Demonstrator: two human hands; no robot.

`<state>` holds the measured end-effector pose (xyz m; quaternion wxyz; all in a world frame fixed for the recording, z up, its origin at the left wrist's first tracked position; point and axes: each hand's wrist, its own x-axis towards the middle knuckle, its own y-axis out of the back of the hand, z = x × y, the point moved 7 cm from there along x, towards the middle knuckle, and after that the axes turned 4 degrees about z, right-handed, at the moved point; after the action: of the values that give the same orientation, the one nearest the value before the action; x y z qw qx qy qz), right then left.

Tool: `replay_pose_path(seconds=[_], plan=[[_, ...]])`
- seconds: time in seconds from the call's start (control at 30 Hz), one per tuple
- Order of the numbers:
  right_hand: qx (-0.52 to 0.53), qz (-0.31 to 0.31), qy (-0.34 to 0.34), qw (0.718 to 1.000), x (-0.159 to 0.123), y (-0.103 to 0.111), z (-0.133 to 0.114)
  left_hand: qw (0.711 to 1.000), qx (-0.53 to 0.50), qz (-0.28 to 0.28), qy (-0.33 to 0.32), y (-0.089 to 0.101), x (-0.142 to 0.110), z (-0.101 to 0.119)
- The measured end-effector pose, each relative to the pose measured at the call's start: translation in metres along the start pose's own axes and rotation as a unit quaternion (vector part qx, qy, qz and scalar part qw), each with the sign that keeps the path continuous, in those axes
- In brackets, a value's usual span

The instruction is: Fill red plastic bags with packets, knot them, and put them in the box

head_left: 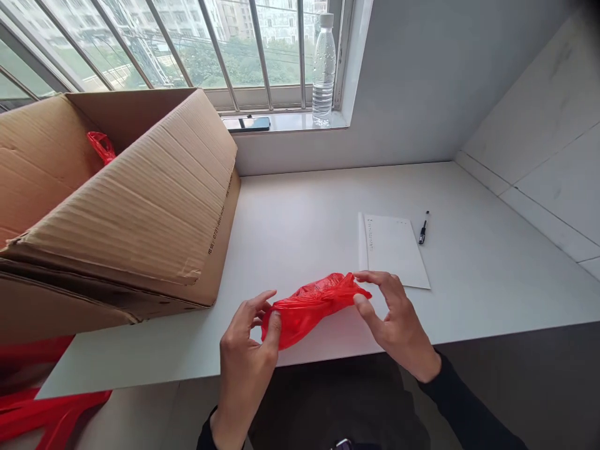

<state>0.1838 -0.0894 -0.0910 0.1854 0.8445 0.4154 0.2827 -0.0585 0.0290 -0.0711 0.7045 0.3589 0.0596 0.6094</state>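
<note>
A crumpled red plastic bag (312, 306) lies stretched between both hands just above the white table's (492, 281) front edge. My left hand (246, 356) pinches the bag's lower left end between thumb and fingers. My right hand (396, 319) grips the bag's upper right end with thumb and forefinger, the other fingers curled loosely.
A large open cardboard box (131, 206) lies tilted on the left, with a bit of red plastic (102, 145) inside. A white sheet of paper (394, 250) and a black pen (423, 229) lie behind the bag. A water bottle (323, 69) and a phone (247, 124) rest on the windowsill. More red plastic (37, 412) hangs at bottom left.
</note>
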Motion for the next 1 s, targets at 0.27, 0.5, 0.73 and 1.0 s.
replay_pose_path(seconds=[0.27, 0.5, 0.73, 1.0], plan=[[0.013, -0.061, 0.062, 0.996, 0.000, -0.026, -0.026, 0.985, 0.070, -0.003, -0.157, -0.022, -0.017, 0.029], [0.117, 0.017, -0.134, 0.984, 0.007, 0.017, 0.015, 0.999, 0.017, 0.034, -0.001, 0.009, -0.001, -0.003], [0.151, -0.063, -0.163, 0.973, 0.003, 0.005, 0.002, 0.996, -0.021, -0.069, -0.049, -0.015, -0.006, 0.028], [0.257, 0.066, -0.213, 0.940, 0.003, 0.028, 0.019, 0.976, -0.152, 0.064, 0.142, 0.033, 0.010, 0.005]])
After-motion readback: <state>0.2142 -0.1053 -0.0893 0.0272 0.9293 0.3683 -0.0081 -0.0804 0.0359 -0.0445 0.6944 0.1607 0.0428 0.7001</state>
